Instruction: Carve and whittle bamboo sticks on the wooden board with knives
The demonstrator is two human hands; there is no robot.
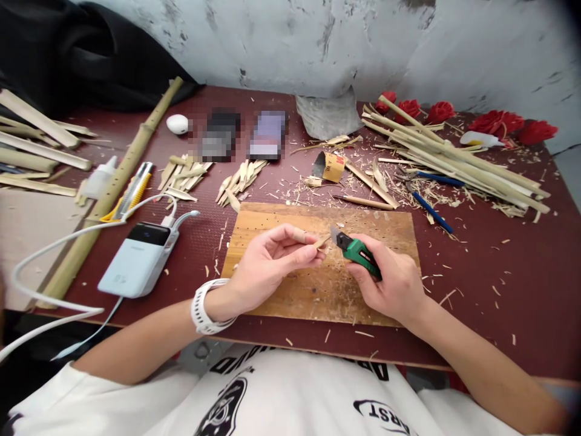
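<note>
Between the thumb and fingers of my left hand [276,260] is pinched a small bamboo piece [322,241], its tip pointing right. My right hand [393,278] is wrapped round a green utility knife [362,255]. The knife's blade [334,234] points left and lies close to the bamboo tip; whether they touch I cannot tell. Both hands are over a worn wooden board [290,306] on the dark red table [481,290]. A white band circles my left wrist.
Left of the board are a power bank [136,260] with white cables, a yellow cutter [134,191] and a long bamboo pole [127,160]. Cut bamboo pieces [242,178], a sandpaper roll [333,166], blue-handled pliers [431,212], bamboo strips [463,160] and red flowers [499,123] lie behind.
</note>
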